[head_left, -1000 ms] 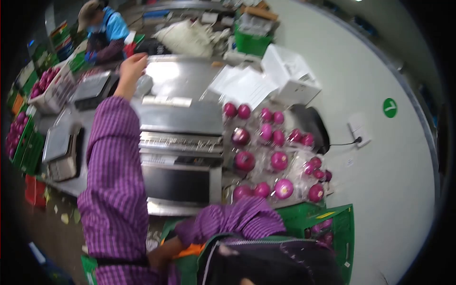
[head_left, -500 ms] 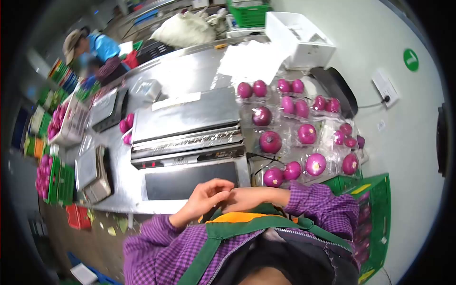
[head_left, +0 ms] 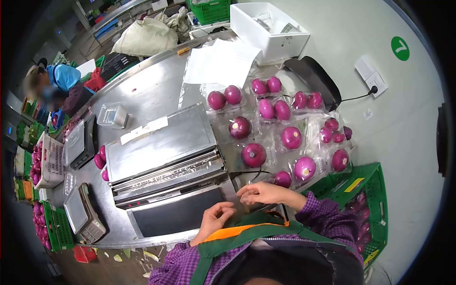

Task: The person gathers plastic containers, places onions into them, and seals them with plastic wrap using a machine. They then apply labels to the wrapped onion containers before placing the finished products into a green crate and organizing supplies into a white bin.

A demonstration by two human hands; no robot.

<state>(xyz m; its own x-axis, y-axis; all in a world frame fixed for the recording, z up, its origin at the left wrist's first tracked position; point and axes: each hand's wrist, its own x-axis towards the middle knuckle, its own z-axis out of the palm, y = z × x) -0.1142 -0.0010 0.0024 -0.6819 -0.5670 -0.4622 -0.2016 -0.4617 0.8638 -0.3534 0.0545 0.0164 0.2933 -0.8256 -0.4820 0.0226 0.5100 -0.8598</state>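
- The left hand (head_left: 217, 219) is half open, fingers loosely curled and the thumb a little apart from them; it shows nothing in its grasp.
- The right hand (head_left: 266, 194) is also part open, palm turned down, fingers reaching toward the left hand without touching it; nothing shows in it, though its underside is hidden.
- Just ahead of the left hand, and to its left, is the dark plate (head_left: 178, 213) on the front of a metal machine (head_left: 161, 142), which stands on the bench (head_left: 166, 83).
- Just beyond the right hand lies a red onion (head_left: 282, 179), the nearest one to it.
- More red onions in clear packs (head_left: 253, 155) spread ahead of the right hand and off to its right, singly, in pairs and in one small cluster.
- To the right of the right hand, below the bench top, a green crate (head_left: 381, 204) holds onions.
- Well ahead of both hands, past the packs, are white papers (head_left: 221, 64) and a white box (head_left: 285, 47).
- Well off to the left of the left hand are two scales, a near scale (head_left: 78, 211) and a far scale (head_left: 78, 142).
- Farther off, ahead and left of both hands, is a person in blue (head_left: 64, 78).
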